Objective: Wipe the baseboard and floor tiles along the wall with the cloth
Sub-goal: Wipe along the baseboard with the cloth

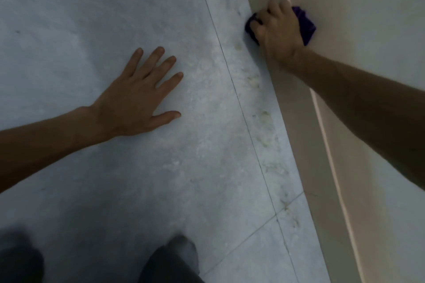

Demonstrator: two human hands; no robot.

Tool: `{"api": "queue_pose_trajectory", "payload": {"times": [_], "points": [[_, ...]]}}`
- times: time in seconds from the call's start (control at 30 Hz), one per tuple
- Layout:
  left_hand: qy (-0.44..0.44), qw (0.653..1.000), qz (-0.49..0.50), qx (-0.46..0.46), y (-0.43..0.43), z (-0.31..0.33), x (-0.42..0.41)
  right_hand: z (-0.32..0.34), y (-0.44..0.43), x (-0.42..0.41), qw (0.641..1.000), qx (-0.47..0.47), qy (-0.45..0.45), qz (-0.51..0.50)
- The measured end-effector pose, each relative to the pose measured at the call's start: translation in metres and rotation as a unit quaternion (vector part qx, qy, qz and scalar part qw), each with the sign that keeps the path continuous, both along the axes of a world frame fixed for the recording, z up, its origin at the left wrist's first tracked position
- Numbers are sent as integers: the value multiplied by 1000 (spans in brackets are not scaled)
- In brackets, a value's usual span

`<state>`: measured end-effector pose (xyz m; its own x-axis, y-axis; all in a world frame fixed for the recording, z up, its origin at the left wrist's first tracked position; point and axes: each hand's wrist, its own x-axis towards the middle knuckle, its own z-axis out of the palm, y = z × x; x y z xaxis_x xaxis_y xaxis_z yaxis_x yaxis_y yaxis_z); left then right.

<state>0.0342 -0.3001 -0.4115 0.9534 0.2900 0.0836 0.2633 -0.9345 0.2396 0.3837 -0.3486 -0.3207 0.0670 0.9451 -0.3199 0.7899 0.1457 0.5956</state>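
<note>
Right hand (279,31) is closed around a bunched purple cloth (305,23), pressing it against the baseboard (296,121) at the far right, just above where it meets the floor tiles (115,190). Left hand (140,96) is open, palm flat on the tile, fingers spread, apparently bracing body weight. Holds nothing.

Pale gritty smears (264,119) run along the narrow tile strip beside the baseboard, from near the cloth back toward the near side. That strip looks unwiped.

To do this step well, I'd say:
- Keep the cloth flat on the baseboard face, not balled up, for more contact.
- Stroke along the wall in one direction, overlapping passes.
- Work the seam where board meets tile; grit likely collects there.
- Then drop to the tile strip and drag the residue toward the near side.
- Refold to a clean face once it loads up.

Knees (165,264) are at the near edge, clear of the strip.
</note>
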Motion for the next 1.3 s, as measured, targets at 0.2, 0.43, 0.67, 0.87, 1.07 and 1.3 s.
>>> {"api": "queue_pose_trajectory", "payload": {"times": [0.2,0.43,0.67,0.87,1.07,1.3], "points": [[36,999,-40,0,-25,-4,-12,-7,-86,-28,999,-49,-10,16],[45,995,-93,10,-42,15,-11,12,-235,-36,996,-85,11,-11],[63,995,-72,-8,-54,26,-24,32,-233,-40,992,-128,9,16],[78,995,-63,-6,-52,26,-34,31,-169,-43,995,-94,-23,2],[51,998,-26,-19,-32,32,-24,34,-54,-21,999,-28,-23,-12],[25,999,1,-29,-5,25,-12,11,27,-9,999,40,-15,23]]}}
